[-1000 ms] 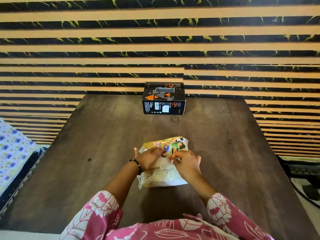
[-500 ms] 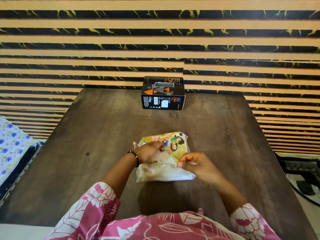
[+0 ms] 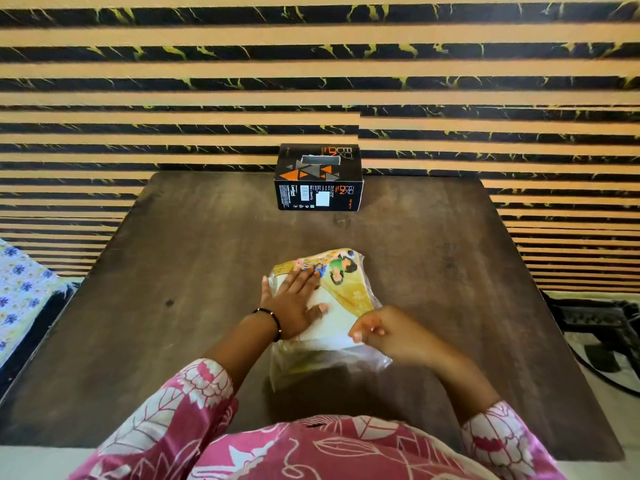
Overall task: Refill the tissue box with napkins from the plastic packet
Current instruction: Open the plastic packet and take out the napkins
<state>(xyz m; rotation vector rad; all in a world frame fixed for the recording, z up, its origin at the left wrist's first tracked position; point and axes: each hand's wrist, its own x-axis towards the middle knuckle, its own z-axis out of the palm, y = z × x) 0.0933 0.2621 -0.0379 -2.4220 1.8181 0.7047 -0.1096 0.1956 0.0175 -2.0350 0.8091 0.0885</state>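
A clear plastic packet (image 3: 346, 289) with a yellow printed label lies on the dark wooden table (image 3: 190, 306), and white napkins (image 3: 329, 327) show inside it. My left hand (image 3: 294, 299) lies flat on the packet with fingers spread, pressing it down. My right hand (image 3: 384, 334) pinches the packet's near right plastic edge, which is stretched toward me. The black tissue box (image 3: 318, 178) with orange triangles stands at the table's far edge, its top slot visible, well beyond both hands.
A striped black and tan wall rises behind the table. A bed with a blue flowered sheet (image 3: 17, 292) sits at the left. A dark patterned rug and cables (image 3: 602, 334) lie on the floor at the right.
My left hand went from gripping the packet's top to lying flat on it. My right hand pulled the plastic edge toward me and to the right, exposing more white napkins.
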